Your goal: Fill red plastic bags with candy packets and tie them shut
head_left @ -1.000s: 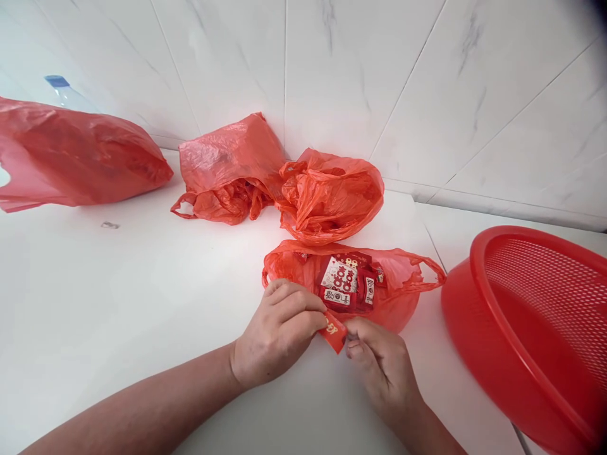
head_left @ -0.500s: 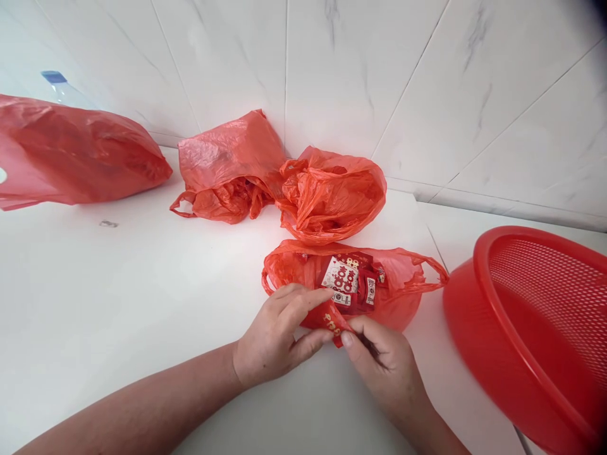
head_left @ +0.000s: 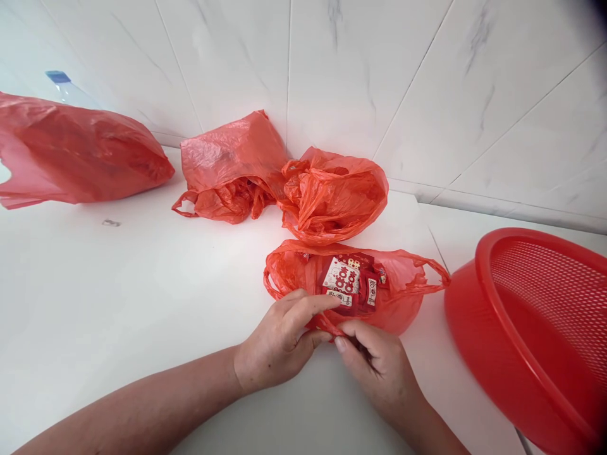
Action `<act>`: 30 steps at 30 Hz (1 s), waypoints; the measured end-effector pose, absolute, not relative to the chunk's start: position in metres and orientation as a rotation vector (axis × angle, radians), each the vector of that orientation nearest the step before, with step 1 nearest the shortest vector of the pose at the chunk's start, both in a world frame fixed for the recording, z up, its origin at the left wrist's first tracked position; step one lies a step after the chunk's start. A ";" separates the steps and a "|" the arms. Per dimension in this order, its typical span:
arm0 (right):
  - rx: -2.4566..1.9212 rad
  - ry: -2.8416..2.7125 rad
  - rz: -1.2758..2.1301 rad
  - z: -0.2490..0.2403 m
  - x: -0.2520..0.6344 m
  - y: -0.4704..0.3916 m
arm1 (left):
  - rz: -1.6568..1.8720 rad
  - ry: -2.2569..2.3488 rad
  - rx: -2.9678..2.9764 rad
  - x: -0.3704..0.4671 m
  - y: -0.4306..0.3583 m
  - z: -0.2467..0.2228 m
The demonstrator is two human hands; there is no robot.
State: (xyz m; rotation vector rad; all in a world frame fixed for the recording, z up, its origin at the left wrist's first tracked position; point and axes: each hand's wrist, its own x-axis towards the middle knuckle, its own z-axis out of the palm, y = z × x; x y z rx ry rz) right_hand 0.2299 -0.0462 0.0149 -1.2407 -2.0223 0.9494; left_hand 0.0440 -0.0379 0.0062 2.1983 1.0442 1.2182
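Observation:
An open red plastic bag (head_left: 403, 306) lies in front of me, and red and white printed packets (head_left: 342, 276) show inside it. My left hand (head_left: 284, 338) is at the bag's near edge, its index finger stretched over the opening and its thumb below. Close to its right, my right hand (head_left: 379, 366) pinches red material at the same edge with thumb and index finger. Whether that material is only the bag's rim or also a small packet is hard to tell. The left palm's underside is hidden.
Two crumpled red bags (head_left: 232, 148) (head_left: 339, 196) lie behind, near the tiled wall (head_left: 341, 76). A fuller red bag (head_left: 90, 151) and a blue-capped bottle (head_left: 71, 91) are at the left. A red perforated basket (head_left: 493, 328) stands at the right.
The small red piece with yellow print between my hands no longer shows its printed face. My right hand has shifted slightly left and both hands remain at the bag's near edge.

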 end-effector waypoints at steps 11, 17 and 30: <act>-1.187 -1.991 0.867 0.018 0.230 -0.048 | 1.266 0.898 2.128 0.044 -0.032 0.009; -1.143 -2.006 0.872 0.018 0.231 -0.050 | 1.263 0.859 2.140 0.043 -0.032 0.010; -1.122 -2.023 0.734 0.018 0.231 -0.046 | 1.219 0.917 2.291 0.043 -0.033 0.009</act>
